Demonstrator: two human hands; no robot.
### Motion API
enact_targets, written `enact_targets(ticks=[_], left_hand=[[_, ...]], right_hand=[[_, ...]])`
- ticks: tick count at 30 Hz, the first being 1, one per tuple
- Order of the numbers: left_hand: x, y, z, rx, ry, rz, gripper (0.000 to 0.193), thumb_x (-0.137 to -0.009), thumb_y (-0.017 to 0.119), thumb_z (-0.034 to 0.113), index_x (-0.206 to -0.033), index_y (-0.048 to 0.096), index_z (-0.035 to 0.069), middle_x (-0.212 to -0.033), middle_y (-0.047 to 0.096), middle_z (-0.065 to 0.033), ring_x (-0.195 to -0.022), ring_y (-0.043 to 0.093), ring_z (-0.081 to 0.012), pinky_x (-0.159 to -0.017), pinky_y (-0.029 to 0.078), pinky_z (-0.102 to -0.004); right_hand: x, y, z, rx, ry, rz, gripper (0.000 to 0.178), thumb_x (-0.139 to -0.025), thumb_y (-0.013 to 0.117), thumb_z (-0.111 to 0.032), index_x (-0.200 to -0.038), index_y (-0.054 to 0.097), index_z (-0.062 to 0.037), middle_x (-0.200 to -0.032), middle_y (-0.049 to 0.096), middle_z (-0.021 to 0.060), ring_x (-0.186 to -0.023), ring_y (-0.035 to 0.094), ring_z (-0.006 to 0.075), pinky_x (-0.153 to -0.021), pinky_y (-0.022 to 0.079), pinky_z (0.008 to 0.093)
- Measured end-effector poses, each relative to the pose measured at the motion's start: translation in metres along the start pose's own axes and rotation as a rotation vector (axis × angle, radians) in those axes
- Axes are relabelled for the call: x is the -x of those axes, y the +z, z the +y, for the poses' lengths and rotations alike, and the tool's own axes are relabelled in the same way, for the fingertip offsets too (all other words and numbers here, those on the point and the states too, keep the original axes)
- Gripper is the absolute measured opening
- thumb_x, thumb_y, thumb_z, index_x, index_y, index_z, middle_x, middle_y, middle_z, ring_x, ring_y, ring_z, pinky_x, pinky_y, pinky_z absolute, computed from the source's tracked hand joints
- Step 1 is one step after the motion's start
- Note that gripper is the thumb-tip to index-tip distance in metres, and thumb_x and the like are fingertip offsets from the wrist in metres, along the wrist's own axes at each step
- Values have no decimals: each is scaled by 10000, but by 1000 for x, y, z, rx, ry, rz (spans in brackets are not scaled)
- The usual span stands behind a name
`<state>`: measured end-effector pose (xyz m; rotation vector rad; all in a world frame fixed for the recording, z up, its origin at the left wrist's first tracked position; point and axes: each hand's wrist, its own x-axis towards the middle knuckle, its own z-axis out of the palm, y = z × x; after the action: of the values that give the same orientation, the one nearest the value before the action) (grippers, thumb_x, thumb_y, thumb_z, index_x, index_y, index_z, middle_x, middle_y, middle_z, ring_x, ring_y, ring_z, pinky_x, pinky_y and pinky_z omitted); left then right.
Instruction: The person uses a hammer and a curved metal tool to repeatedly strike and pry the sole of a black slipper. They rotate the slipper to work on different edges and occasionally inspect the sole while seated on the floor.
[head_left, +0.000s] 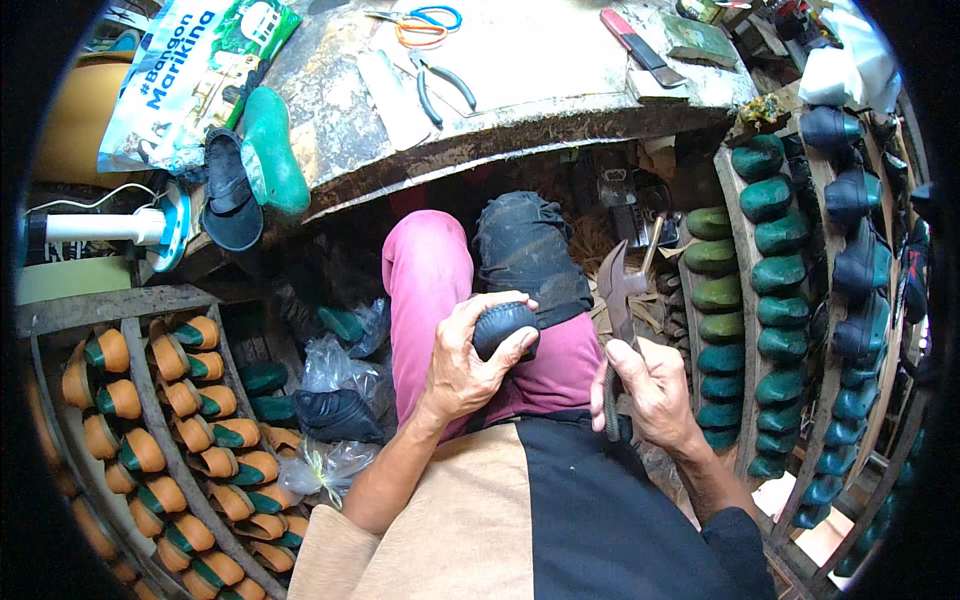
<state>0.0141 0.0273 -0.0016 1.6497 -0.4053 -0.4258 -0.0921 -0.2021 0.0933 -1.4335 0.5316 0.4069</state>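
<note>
My left hand (pixel 467 358) is wrapped round a black shoe (pixel 503 328), its rounded end facing up above my lap and a stitched seam running along its edge. The rest of the shoe is hidden by my fingers and its angle. In my right hand (pixel 648 392) I grip dark metal lasting pincers (pixel 617 290), upright over my right thigh. Their curved jaws point up and away, with a hammer-like stub at the side; one handle end shows below my fist. The pincers and the shoe are apart. A dark cloth pad (pixel 530 245) covers my right knee.
Ahead, the worn workbench (pixel 320 160) bears pliers (pixel 440 85), scissors (pixel 425 25), a red-handled knife (pixel 640 45), a green shoe last (pixel 272 150) and a black sandal (pixel 232 190). Racks of tan shoes (pixel 210 435) and green lasts (pixel 780 275) flank me. Plastic bags (pixel 335 375) lie left.
</note>
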Motion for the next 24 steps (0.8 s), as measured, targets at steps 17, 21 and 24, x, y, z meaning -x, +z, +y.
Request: enact_targets(ticks=[17, 21, 24], left_hand=[[12, 12, 0, -181, 169, 93, 422, -897, 914, 140, -1273, 759, 28, -1208, 814, -150, -1165, 764, -360, -1079, 543, -457], [9, 15, -1, -179, 245, 120, 430, -896, 915, 139, -1285, 762, 39, -1221, 821, -140, -1170, 775, -344, -1084, 542, -451], [9, 18, -3, -199, 200, 133, 447, -882, 910, 130, -1292, 761, 28, -1210, 813, -174, -1149, 775, -365, -1074, 547, -458]], right_hand=[[-10, 12, -13, 60, -78, 32, 380, -1192, 577, -234, -900, 653, -3, -702, 710, 77, -528, 643, 115, -493, 506, 291], [-11, 14, -17, 486, 0, -238, 379, -1183, 599, -245, -862, 644, -48, -664, 670, 30, -520, 625, 97, -497, 498, 285], [-10, 14, -21, 353, -13, -125, 385, -1155, 649, -218, -820, 626, -31, -601, 623, 30, -545, 609, 124, -528, 481, 360]])
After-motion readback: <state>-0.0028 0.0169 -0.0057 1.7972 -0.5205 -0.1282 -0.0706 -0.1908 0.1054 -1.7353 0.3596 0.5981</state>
